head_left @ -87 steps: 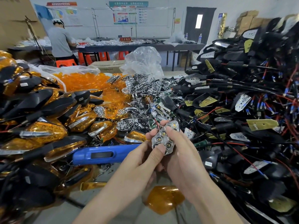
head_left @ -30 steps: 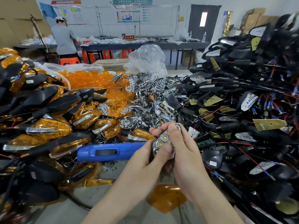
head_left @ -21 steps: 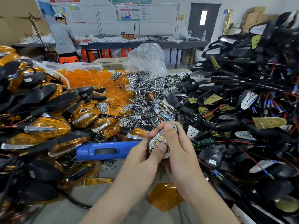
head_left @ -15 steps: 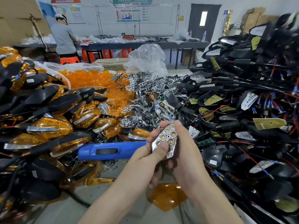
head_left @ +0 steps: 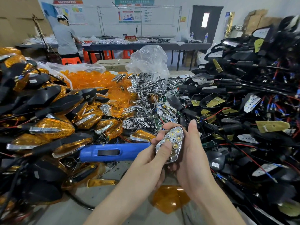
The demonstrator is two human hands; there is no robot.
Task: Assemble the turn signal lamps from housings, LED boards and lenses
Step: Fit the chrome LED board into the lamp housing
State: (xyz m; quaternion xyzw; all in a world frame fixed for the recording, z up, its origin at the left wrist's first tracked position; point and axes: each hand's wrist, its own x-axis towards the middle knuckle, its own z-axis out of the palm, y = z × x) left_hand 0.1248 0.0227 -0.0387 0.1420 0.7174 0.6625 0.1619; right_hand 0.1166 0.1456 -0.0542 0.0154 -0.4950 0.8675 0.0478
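Lamp (head_left: pixel 172 143), chrome-faced with its LEDs showing, sits in both our hands just off the right end of the blue tool (head_left: pixel 112 152). Our left hand (head_left: pixel 149 161) grips its near edge, thumb pressed on the face. Our right hand (head_left: pixel 193 159) cups it from behind, thumb upright along its far side. The only open bench (head_left: pixel 68 211) is a grey strip on our side of the tool, hemmed by finished lamps (head_left: pixel 48 127) off the tool's left end and black wired housings (head_left: pixel 243 111) off its right. A loose amber lens (head_left: pixel 168 198) lies on that strip below our hands. Beyond the tool, a clear bag (head_left: pixel 78 67) holds amber lenses (head_left: pixel 90 79). Chrome reflectors (head_left: pixel 146 95) spill before a second, crumpled bag (head_left: pixel 148 60), whose contents we cannot make out.
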